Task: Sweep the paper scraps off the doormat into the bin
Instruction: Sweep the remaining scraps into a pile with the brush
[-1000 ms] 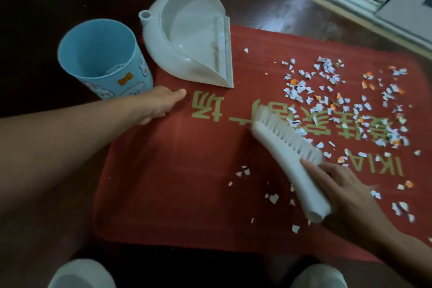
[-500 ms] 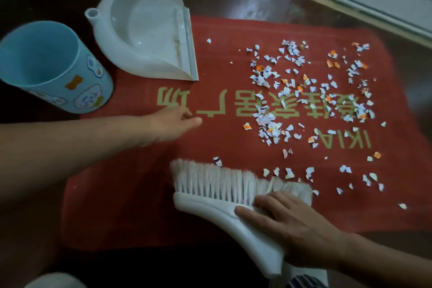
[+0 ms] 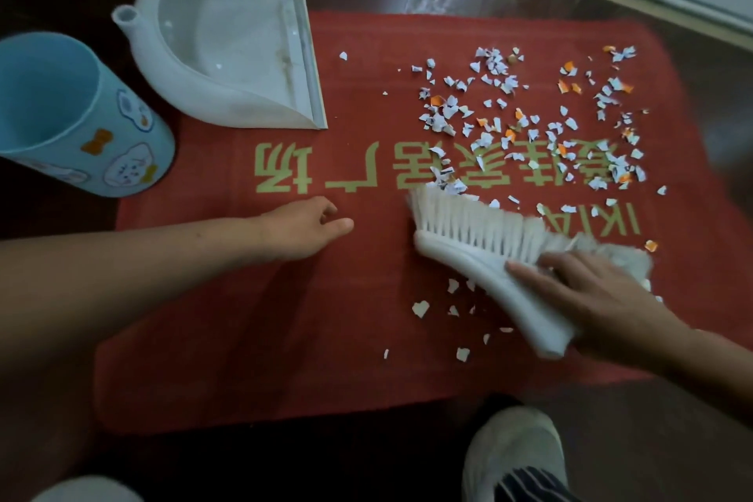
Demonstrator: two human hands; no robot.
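Two pale shoes (image 3: 513,448) show at the near edge, on the dark floor (image 3: 366,461). Beyond them I see the red doormat (image 3: 244,338), a flat woven rectangle with yellow-green printed characters. Its right part is partly covered by the right hand (image 3: 603,306), which grips the smooth white plastic handle of the brush (image 3: 481,240). The long pale bristles touch the mat and look blurred at their right end. A few paper scraps (image 3: 420,308) lie just beside the handle, but most of them, small torn white and orange pieces, are spread beyond the bristles over the far right of the mat. The left hand (image 3: 301,228) rests on the middle of the mat, fingers loosely curled, holding nothing. Farther, the white rounded dustpan (image 3: 228,53) lies across the far left corner, its straight lip towards the scraps. The light blue round bin (image 3: 73,114), with cartoon stickers, stands on the floor just beside it.
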